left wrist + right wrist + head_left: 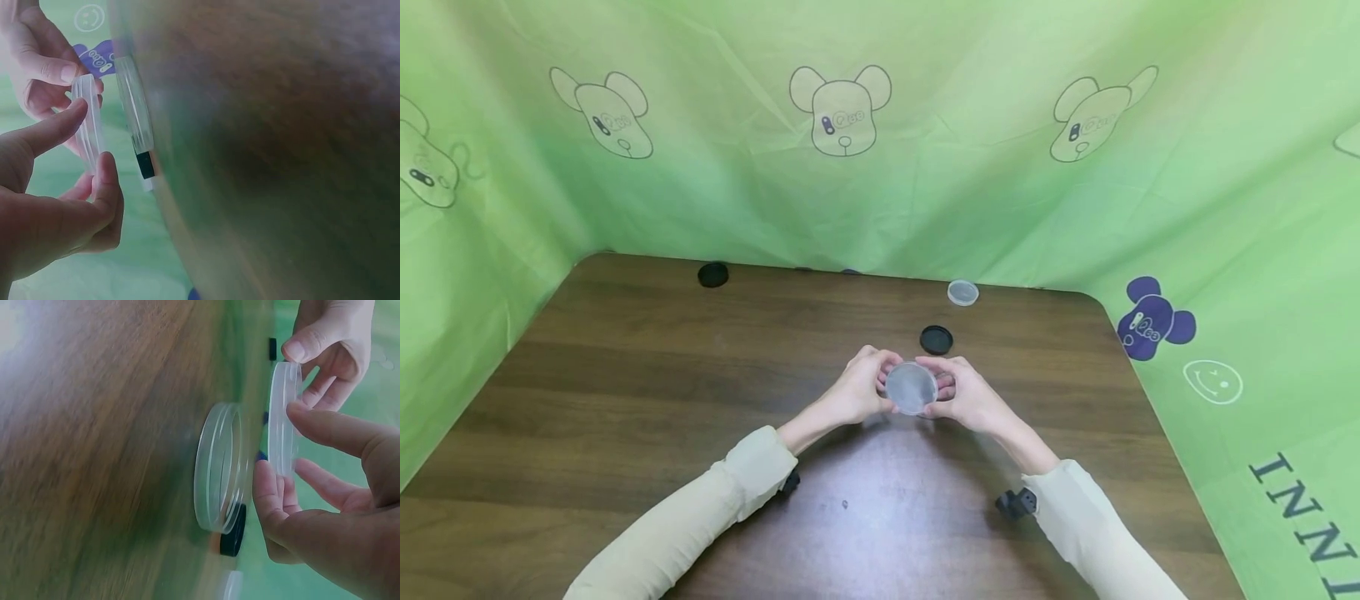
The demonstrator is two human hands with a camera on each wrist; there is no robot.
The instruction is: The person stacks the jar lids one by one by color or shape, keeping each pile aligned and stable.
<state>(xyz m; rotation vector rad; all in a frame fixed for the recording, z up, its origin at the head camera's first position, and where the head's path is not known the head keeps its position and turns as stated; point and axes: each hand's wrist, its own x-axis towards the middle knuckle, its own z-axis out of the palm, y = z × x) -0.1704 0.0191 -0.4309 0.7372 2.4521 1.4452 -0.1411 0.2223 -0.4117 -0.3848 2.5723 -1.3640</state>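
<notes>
Between both hands is a clear, shallow round dish (pixel 912 387), like a petri dish, raised above the table. My left hand (pixel 861 387) pinches its left edge, and my right hand (pixel 964 396) pinches the opposite edge. From the right wrist view, the dish (pixel 284 419) stands nearly edge-on with a ridged rim. Below it, apart from it, a second clear round dish (pixel 215 478) rests on the table; the held one mostly hides it in the head view. A black round dish (pixel 936 340) lies just beyond my hands.
Toward the back of the brown table (pixel 700 375) lie another clear round dish (pixel 962 292) at right and a black round one (pixel 712 274) at left. A green printed curtain (pixel 925 200) encloses the back and sides. A dark wrist camera (pixel 1017 503) sits by the right sleeve.
</notes>
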